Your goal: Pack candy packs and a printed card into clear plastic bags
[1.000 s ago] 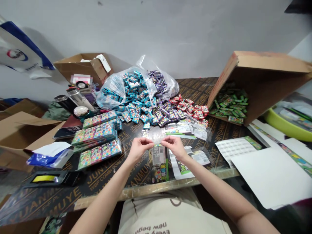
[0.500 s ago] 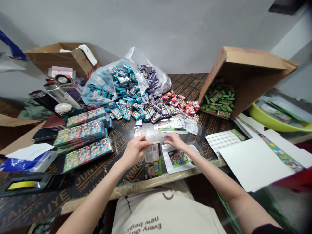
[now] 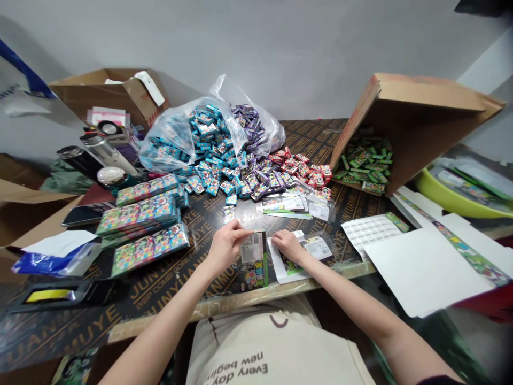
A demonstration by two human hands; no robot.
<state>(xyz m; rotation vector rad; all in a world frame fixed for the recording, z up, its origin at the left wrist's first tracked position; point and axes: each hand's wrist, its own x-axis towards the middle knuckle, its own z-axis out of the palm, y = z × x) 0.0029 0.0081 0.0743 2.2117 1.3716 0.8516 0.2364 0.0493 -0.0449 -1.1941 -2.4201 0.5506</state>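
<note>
At the front edge of the desk (image 3: pixel 316 140), about mid-length, lies the printed pouch (image 3: pixel 253 264), black and green, long side running back from the edge. Left hand (image 3: pixel 225 248) is at its upper end, thumb and index together, clamped on the top by the left corner. Right hand (image 3: pixel 287 247) is just right of it, fingers curled down over a white sheet (image 3: pixel 277 267) and a green-and-black packet (image 3: pixel 294 267); cannot tell if they grip either.

Behind the hands, flat packets (image 3: pixel 284 203) in a loose pile. Further toward the rear edge, heaps of small packs: teal (image 3: pixel 208 174), purple (image 3: pixel 264 179), red (image 3: pixel 306 170); teal and purple ones spill from clear bags (image 3: pixel 168 141). Rear right: tipped cardboard box (image 3: pixel 425 101), open side forward, green packs (image 3: pixel 366 166) inside. Right end: label sheet (image 3: pixel 371 233), blank white card (image 3: pixel 420 275). Left of the left hand: stacked strip packs (image 3: pixel 138 214). Front left corner: tape dispenser (image 3: pixel 96 291), yellow roll.
</note>
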